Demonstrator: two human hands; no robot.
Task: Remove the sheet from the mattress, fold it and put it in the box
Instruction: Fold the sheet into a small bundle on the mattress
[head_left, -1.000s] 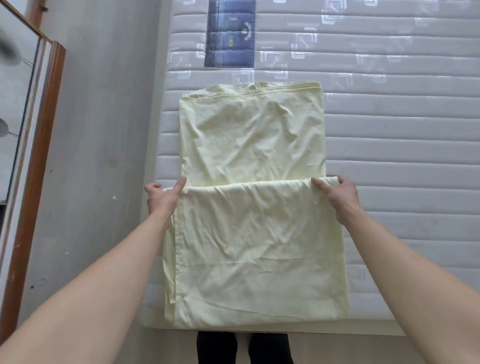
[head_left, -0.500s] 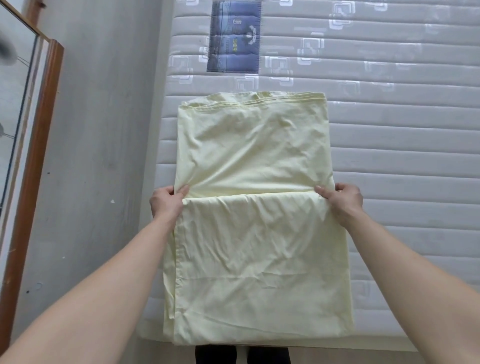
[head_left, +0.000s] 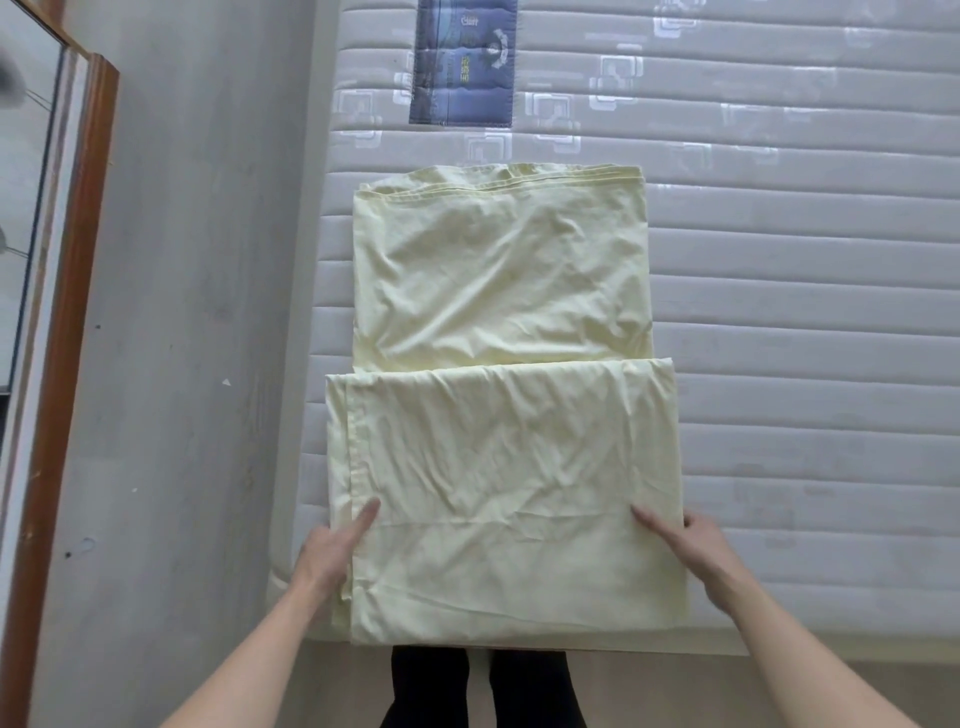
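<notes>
The sheet (head_left: 498, 415) lies on the near left part of the mattress (head_left: 805, 364), its near half doubled over. The left hand (head_left: 332, 556) rests at its near left edge, the right hand (head_left: 696, 551) at its near right edge. A label (head_left: 462, 62) sits beyond it.

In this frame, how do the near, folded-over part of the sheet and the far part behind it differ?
The near part lies on top, wider, reaching the mattress edge; the far part looks narrower and ends in stacked hems. The left hand and right hand touch only the near part. Both are pale yellow and wrinkled.
</notes>
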